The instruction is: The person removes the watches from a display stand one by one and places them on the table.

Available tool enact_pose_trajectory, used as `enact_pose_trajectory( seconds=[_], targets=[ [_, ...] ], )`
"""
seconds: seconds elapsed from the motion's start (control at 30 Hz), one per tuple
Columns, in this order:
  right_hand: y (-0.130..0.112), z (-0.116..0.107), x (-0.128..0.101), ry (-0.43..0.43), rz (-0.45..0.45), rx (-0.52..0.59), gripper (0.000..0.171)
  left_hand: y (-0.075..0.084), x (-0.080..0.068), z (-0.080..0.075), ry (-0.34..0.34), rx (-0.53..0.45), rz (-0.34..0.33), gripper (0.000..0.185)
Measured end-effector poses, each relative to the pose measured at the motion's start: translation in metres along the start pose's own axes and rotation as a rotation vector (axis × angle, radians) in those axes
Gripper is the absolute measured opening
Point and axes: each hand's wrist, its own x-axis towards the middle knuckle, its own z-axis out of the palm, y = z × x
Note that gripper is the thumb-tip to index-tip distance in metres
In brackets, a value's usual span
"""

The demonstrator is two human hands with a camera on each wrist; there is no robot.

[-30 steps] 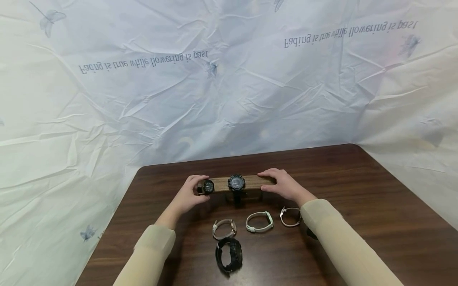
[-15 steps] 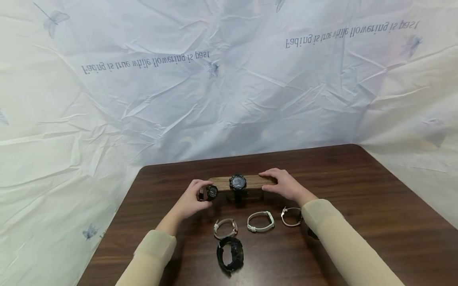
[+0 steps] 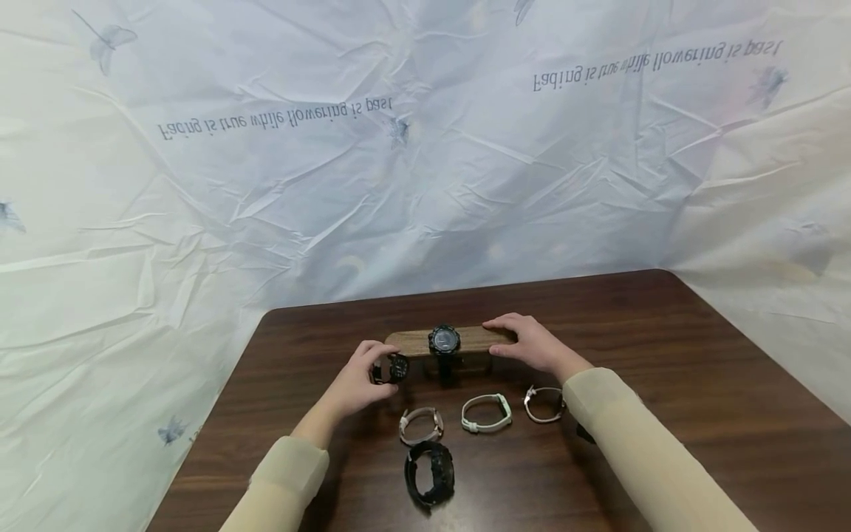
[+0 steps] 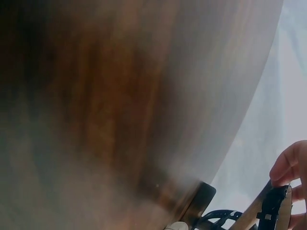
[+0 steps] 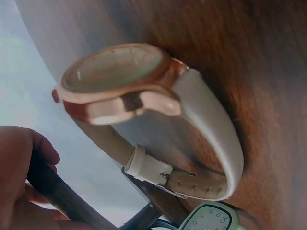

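Bench (image 3: 665, 355), dark wood: I am seeing it carrying every item. Wooden stand bar (image 3: 479, 339): my right hand (image 3: 532, 347) is resting on its right end, fingers laid over it, seemingly steadying it. Black watch (image 3: 444, 340) is sitting wrapped round the bar's middle. Small black watch (image 3: 397, 367): my left hand (image 3: 359, 380) is pinching it just off the bar's left end, above the bench; round dark face, dark strap. Loose in front are lying a beige watch (image 3: 419, 425), a white band (image 3: 487, 412), a pale watch (image 3: 544, 403), a black strap watch (image 3: 430, 473).
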Motion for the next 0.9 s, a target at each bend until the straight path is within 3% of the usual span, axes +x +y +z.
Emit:
enact_pose_trajectory(
  seconds=[0.4,0.9],
  targets=[
    [-0.001,-0.001,0.002,-0.011,0.0,-0.006,0.05,0.018,-0.001,0.006,-0.029,0.02,0.029,0.056],
    [0.0,-0.002,0.003,-0.014,-0.005,0.0,0.053,0.059,0.006,0.025,-0.21,0.039,0.219,0.057]
  ],
)
